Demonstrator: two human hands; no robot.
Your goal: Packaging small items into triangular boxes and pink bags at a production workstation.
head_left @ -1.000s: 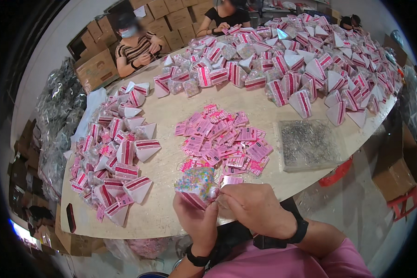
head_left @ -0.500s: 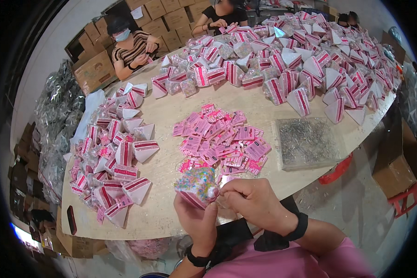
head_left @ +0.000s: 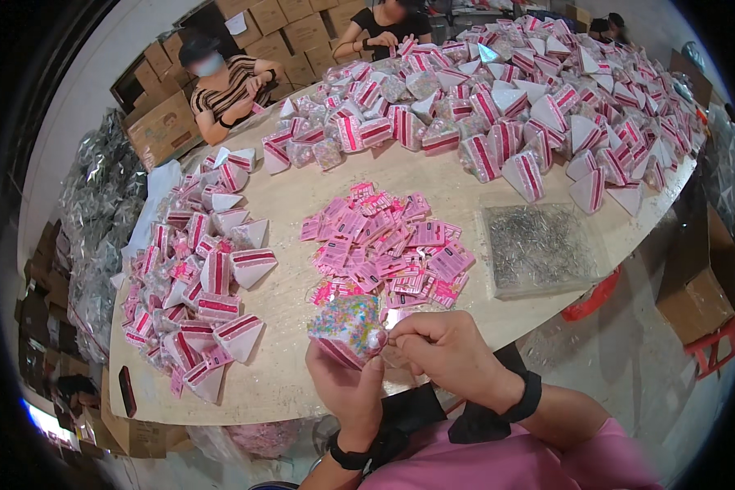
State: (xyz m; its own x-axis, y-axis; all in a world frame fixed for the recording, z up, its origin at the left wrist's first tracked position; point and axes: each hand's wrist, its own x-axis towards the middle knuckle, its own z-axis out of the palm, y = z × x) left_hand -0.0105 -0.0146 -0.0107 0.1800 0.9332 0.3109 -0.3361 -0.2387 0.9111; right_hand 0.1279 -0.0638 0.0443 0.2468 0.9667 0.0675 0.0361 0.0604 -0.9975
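A toy cake slice [head_left: 345, 323] with white topping, coloured sprinkles and pink layered sides is in my left hand [head_left: 349, 400], near the table's front edge. The fingers wrap its lower side and the thumb presses near its right corner. At that corner, by a small round pinkish-white knob [head_left: 376, 339], my right hand [head_left: 449, 353] is closed in a pinch. What its fingertips hold is too small and too covered to make out. Just beyond both hands lies a loose heap of pink printed cards [head_left: 388, 245].
Wrapped cake slices pile up at left [head_left: 212, 306] and across the far side [head_left: 482, 114]. A clear box of thin metal pieces [head_left: 539, 249] stands at right; a dark phone [head_left: 127, 390] lies at the left edge. Co-workers [head_left: 224, 90] sit across the table [head_left: 294, 200].
The whole view has shifted slightly. My hands and the cake slice keep nearly the same pose. The co-worker in stripes has moved a little.
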